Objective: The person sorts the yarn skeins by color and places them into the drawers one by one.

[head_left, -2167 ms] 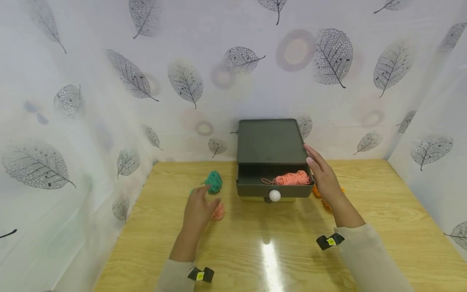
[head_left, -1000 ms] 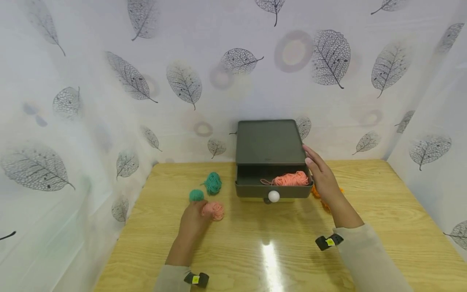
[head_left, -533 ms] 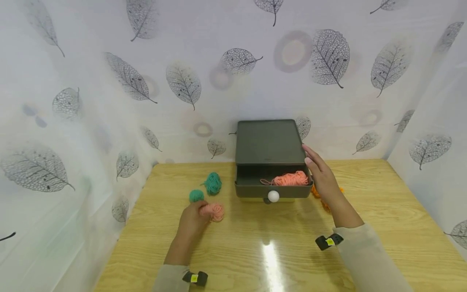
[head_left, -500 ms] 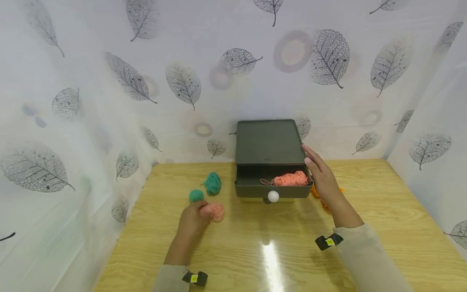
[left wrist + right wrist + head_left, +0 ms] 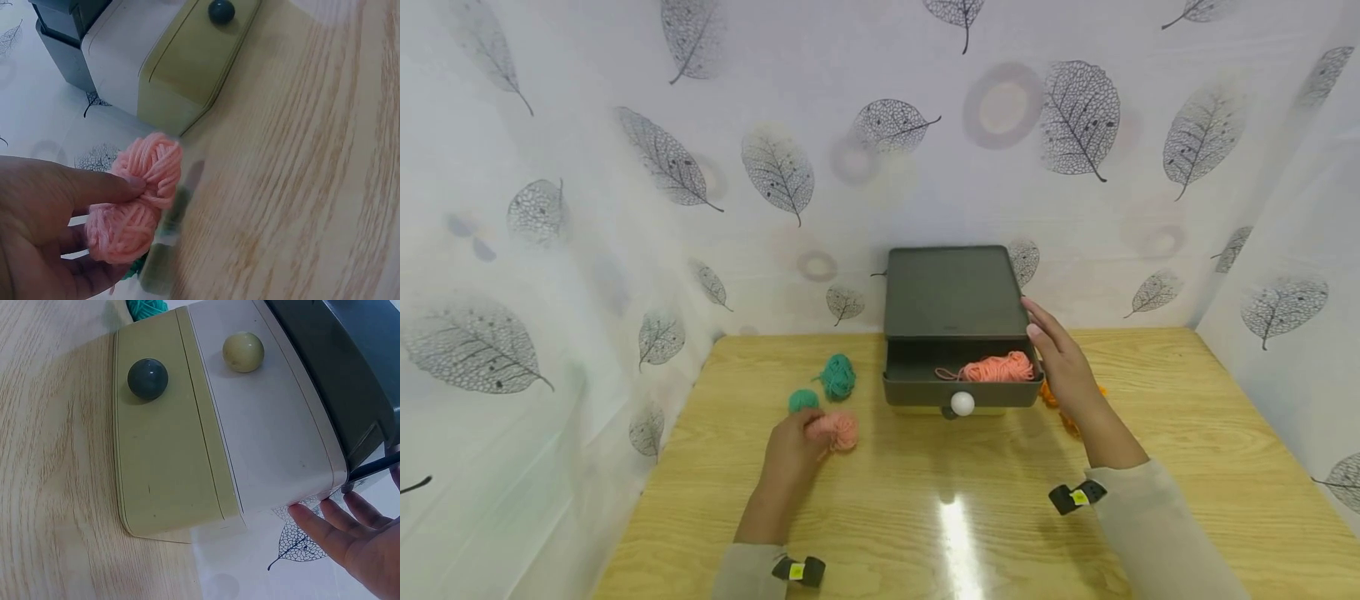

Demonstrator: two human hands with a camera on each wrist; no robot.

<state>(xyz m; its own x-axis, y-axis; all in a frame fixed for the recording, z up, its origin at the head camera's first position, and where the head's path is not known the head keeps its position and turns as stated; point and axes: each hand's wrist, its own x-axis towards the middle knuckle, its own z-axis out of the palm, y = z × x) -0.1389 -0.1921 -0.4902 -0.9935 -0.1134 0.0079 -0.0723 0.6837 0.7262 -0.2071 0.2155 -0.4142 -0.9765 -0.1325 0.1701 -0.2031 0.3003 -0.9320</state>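
Leaf-print sheeting [image 5: 917,200] backs the wood-grain desk [image 5: 902,517]. Left hand [image 5: 792,450] fingers pinch a pink yarn hank [image 5: 838,430] at its tied waist, likely for firm purchase, left of the drawer unit [image 5: 955,287]; its long axis runs roughly crosswise, free end toward the unit. The right hand [image 5: 1070,375] touches the unit's side with extended fingers, probably steadying it.

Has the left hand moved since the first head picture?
Yes. Judged against the drawer cabinet, the left hand has moved back toward the person and slightly leftward, and now grips the pink yarn bundle.
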